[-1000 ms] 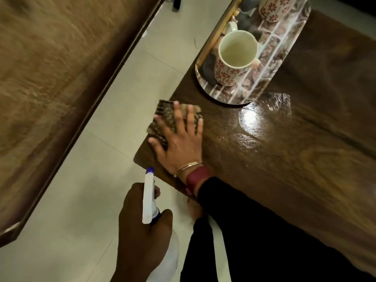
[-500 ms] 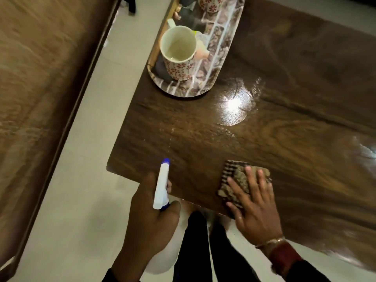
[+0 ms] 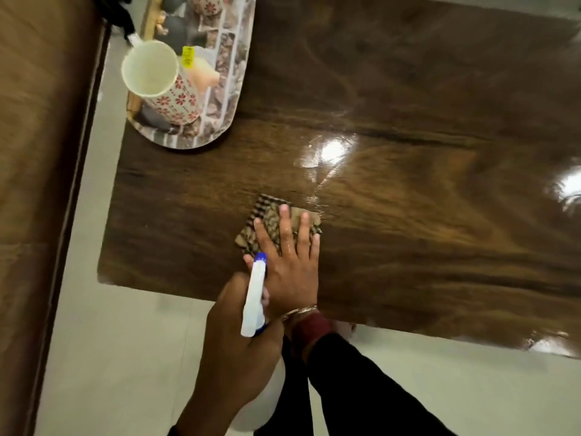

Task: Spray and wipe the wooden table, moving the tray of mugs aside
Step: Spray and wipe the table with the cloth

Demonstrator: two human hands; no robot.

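My right hand (image 3: 290,269) lies flat with straight fingers on a folded checked brown cloth (image 3: 270,220), pressing it onto the glossy wooden table (image 3: 424,215) near its front edge. My left hand (image 3: 235,347) grips a white spray bottle (image 3: 253,297) with a blue nozzle, held in front of the table edge and overlapping my right wrist. A patterned oval tray (image 3: 220,121) sits at the table's far left corner. On it stands a white mug with red flowers (image 3: 163,86); a second mug (image 3: 204,3) is cut off by the frame's top.
A dark wooden panel (image 3: 41,184) runs along the left side. Pale tiled floor (image 3: 110,357) lies between it and the table. Wet shiny patches (image 3: 330,152) show on the tabletop right of the tray.
My right hand slid the cloth from the table's left corner to the right along the front edge, then back toward the left and farther in. My left hand keeps holding the bottle.
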